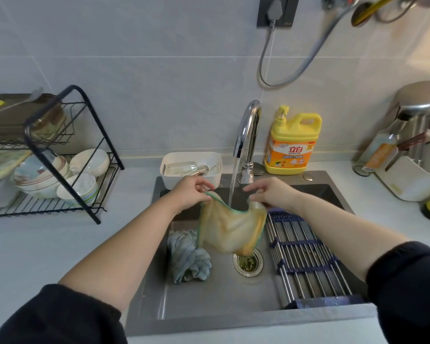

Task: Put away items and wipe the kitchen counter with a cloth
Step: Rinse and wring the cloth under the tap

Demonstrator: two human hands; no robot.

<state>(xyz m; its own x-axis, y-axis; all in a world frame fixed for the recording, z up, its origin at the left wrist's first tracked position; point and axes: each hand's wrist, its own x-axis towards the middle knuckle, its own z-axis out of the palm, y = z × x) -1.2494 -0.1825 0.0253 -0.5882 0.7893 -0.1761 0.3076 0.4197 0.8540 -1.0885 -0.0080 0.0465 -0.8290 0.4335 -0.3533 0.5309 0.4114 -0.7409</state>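
**Cloth Held Under Running Faucet**

The left hand pinches one upper corner of the yellow cloth; the right hand pinches the opposite upper corner. The cloth hangs spread between both hands, above the sink basin. Its lower edge hangs just above the drain.

The faucet is on. The water stream falls between the hands and meets the cloth's sagging top edge.

A crumpled blue cloth lies on the sink floor, left of the drain. A roll-up rack spans the right part of the basin.

On the counter: a white container sits at the sink's rear left edge, a yellow detergent bottle stands right of the faucet, and a dish rack with bowls stands at left.
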